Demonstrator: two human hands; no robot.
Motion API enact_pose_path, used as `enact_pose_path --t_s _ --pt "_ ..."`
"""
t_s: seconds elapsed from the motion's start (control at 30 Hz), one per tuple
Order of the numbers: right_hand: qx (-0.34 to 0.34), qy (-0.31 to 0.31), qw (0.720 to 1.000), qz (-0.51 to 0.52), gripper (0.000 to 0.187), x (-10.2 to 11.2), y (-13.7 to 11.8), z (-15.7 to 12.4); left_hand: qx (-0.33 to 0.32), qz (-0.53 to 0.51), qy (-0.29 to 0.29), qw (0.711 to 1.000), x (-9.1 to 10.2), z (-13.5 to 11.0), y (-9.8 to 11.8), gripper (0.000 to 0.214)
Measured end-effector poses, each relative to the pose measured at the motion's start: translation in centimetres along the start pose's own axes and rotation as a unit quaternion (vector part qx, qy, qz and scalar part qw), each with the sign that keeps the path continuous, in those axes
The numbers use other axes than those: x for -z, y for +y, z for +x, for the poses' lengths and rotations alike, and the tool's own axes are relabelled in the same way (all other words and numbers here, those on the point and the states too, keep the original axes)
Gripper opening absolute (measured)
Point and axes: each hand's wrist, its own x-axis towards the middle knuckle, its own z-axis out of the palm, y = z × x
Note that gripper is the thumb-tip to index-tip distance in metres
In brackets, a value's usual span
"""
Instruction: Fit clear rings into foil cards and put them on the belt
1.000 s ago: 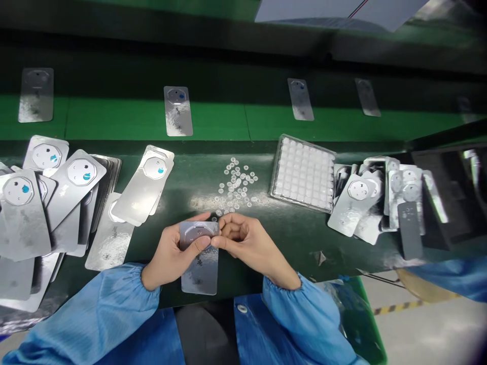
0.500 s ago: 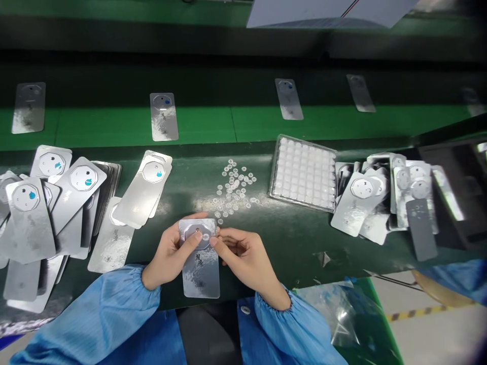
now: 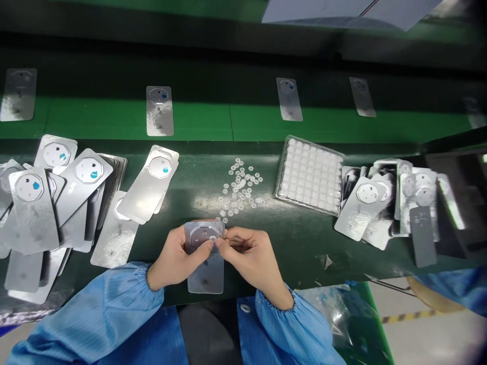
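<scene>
Plates (image 3: pixel 33 218), silver, heaped loosely at far left, one across another, perhaps to save room; several with blue-marked ends pointing away. Next, a fanned stack (image 3: pixel 144 192), lying between that heap and the hands, probably for easier reach.

At centre, left hand (image 3: pixel 178 261) closed on the upper left part of a held plate (image 3: pixel 205 280), thumb across the front, fingers mostly hidden behind, seemingly to steady it. Lower end nearest the front edge of the green bench (image 3: pixel 297 235), octagonal panel face up, likely to keep it in plain sight; beside the thumb tip, a small clear ring (image 3: pixel 212 238). Just beyond, loose discs (image 3: pixel 242 183) strewn on the bench, apparently for short reach.

Right hand (image 3: pixel 251 253) at the plate's upper right edge, thumb and forefinger almost together, other fingers curled in, as if for fine handling; cannot tell whether anything between the tips.

Further right, clear tray (image 3: pixel 309 206) of white pieces (image 3: pixel 310 175) in rows, presumably for order. At far right, second heap (image 3: pixel 355 213) of plates beside it, one dark plate (image 3: pixel 423 235) on the near side.
</scene>
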Motion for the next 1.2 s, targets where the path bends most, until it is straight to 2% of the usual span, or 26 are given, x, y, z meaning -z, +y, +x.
enact_pose_path --t_s 0.1,0.2,0.27,0.37,0.43,0.5,0.63,0.73,0.9,1.0,1.07,1.13,1.2 --pt "0.02 0.006 0.999 -0.031 0.024 0.0 0.3 -0.2 -0.005 -0.013 -0.011 1.0 0.1 0.0 0.1 0.036" --pt "0.1 0.091 0.985 -0.104 0.017 -0.2 0.9 -0.6 0.007 -0.024 0.0 1.0 0.1 0.1 0.0 0.044" --pt "0.199 0.147 0.953 -0.177 0.023 -0.5 1.6 -0.9 0.023 -0.025 0.011 0.999 0.0 0.0 -0.2 0.05" --pt "0.312 0.155 0.894 -0.283 0.033 -0.9 2.7 -1.2 0.032 -0.022 0.013 0.999 -0.3 -0.2 -0.5 0.055" --pt "0.336 0.155 0.87 -0.326 0.039 -1.1 3.3 -1.3 0.029 -0.022 0.014 0.999 -0.5 -0.3 -0.6 0.057" --pt "0.339 0.154 0.862 -0.345 0.042 -1.2 3.6 -1.4 0.027 -0.016 0.015 0.999 -0.6 -0.4 -0.7 0.057" --pt "0.325 0.151 0.875 -0.327 0.04 -1.5 3.4 -1.5 0.015 0.005 0.012 1.0 -0.7 -0.5 -0.8 0.056" --pt "0.303 0.155 0.89 -0.305 0.029 -1.6 2.8 -1.4 0.007 0.02 0.01 1.0 -0.8 -0.5 -1.0 0.057" --pt "0.234 0.128 0.929 -0.258 0.015 -1.3 2.1 -1.3 0.008 0.028 0.005 1.0 -0.8 -0.6 -1.2 0.057" --pt "0.178 0.098 0.959 -0.197 0.01 -0.4 1.5 -1.1 0.012 0.021 0.002 1.0 -0.7 -0.7 -1.1 0.06" --pt "0.148 0.084 0.974 -0.148 0.01 0.6 1.0 -0.9 0.017 0.021 0.004 1.0 -0.6 -0.7 -1.0 0.069" --pt "0.128 0.074 0.982 -0.117 0.012 1.5 0.5 -0.6 0.012 0.026 0.011 1.0 -0.4 -0.7 -1.0 0.078" --pt "0.126 0.074 0.981 -0.125 0.013 1.9 0.4 -0.5 -0.001 0.03 0.023 0.999 -0.4 -0.8 -1.1 0.076"
